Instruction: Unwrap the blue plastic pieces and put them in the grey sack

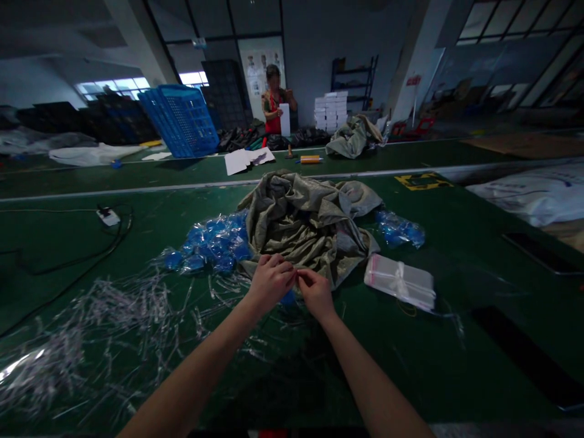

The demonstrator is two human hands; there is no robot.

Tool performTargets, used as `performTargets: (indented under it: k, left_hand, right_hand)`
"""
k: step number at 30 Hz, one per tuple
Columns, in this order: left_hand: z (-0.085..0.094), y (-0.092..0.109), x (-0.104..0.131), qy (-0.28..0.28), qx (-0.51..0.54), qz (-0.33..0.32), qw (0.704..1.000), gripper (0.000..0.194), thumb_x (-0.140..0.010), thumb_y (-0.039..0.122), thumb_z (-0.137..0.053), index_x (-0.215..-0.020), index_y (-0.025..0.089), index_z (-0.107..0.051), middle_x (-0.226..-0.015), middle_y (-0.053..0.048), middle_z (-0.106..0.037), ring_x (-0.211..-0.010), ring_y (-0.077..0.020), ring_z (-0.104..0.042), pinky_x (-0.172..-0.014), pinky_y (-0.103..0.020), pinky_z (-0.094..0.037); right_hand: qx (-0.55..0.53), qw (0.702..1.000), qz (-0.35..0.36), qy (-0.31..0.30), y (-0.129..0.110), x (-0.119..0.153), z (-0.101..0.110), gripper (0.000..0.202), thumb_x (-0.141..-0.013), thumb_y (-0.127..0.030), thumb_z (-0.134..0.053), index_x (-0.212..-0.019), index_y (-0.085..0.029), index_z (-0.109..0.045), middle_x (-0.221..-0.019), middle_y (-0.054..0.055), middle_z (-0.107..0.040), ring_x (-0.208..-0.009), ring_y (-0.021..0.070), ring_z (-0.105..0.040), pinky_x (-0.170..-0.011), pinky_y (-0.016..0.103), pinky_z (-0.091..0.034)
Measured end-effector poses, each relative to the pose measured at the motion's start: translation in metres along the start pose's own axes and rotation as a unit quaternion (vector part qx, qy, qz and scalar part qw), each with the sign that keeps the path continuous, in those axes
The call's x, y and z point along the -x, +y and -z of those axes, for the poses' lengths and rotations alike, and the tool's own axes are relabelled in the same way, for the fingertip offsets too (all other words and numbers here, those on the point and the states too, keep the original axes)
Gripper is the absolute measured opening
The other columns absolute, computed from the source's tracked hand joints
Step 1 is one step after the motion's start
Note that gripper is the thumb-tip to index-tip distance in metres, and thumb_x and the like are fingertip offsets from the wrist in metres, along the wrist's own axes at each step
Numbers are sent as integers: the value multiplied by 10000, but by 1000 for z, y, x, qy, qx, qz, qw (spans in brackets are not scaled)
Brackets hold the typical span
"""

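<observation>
Head view: left hand (272, 278) and right hand (316, 294) meet at the fingertips; whether clamped on film, cannot tell. Blue packet (288, 298) just below them, toward the worktop's (410, 371) near edge. Judged light, soft, slippery; best pinched by its film margin.

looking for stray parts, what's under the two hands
A blue item shows between and just below the left hand and right hand. Whatever lies directly under them is covered, so I can't tell.
</observation>
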State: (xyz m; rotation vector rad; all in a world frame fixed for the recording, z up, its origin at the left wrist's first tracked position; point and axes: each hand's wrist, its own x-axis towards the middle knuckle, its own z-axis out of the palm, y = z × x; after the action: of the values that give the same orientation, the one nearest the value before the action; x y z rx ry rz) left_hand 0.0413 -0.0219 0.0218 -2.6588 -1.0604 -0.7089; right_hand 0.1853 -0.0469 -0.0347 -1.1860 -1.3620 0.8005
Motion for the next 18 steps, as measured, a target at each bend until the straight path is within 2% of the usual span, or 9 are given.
performTargets:
  k: [6, 10, 12, 14, 16, 17, 18]
  left_hand:
    - [0, -1, -1, -3, -27, -6, 1000, 154, -866, 229, -522, -800, 217, -661, -819, -53, -685, -879, -230, -539, -782, -392, -327]
    - [-4, -2, -2, 16, -11, 11, 1000, 116, -847, 212, -543, -783, 203, -639, -842, -40, -686, -862, -208, -556, -790, -372, -352]
    - [-8, -3, -2, 37, 14, 40, 998, 94, -827, 192, -556, -778, 199, -636, -833, -40, -684, -856, -201, -566, -788, -361, -368]
    - [-13, -5, -3, 79, 64, 98, 990, 79, -800, 170, -564, -774, 191, -636, -841, -47, -679, -868, -199, -575, -806, -352, -390]
    - [-15, -13, -4, 154, 155, 205, 954, 64, -782, 180, -570, -781, 182, -634, -848, -52, -669, -866, -194, -587, -818, -342, -422]
    - [-15, -19, -4, 198, 222, 272, 915, 64, -778, 200, -571, -786, 177, -630, -844, -51, -665, -856, -190, -598, -814, -336, -442]
    - [-14, -27, -3, 245, 303, 337, 857, 71, -778, 220, -569, -789, 172, -620, -836, -48, -661, -844, -185, -611, -805, -331, -461]
  right_hand:
    - [27, 1000, 13, -5, -6, 2, 1, 190, -819, -236, -530, -857, -221, -715, -798, 15, -711, -733, 185, -653, -705, 298, -502]
    - [37, 999, 20, 0, -6, 1, 0, 172, -814, -220, -539, -841, -201, -708, -795, 15, -711, -727, 176, -650, -707, 288, -498]
    - [33, 999, 17, -1, -6, 1, 1, 167, -816, -222, -544, -845, -200, -707, -802, 16, -714, -732, 176, -653, -706, 285, -499]
    - [32, 999, 13, -4, -4, 2, 1, 151, -808, -221, -560, -844, -202, -706, -809, 16, -718, -742, 177, -657, -713, 287, -500]
    - [23, 1000, 3, -5, -3, 4, 0, 132, -804, -234, -577, -843, -204, -700, -814, 16, -720, -752, 179, -660, -721, 291, -502]
    - [10, 1000, -5, -2, -3, 4, -1, 124, -806, -254, -585, -843, -203, -692, -813, 17, -718, -753, 181, -662, -719, 292, -505]
    - [-8, 1000, -14, 4, -2, 4, -2, 124, -809, -279, -591, -846, -201, -680, -813, 20, -715, -755, 183, -663, -717, 294, -509]
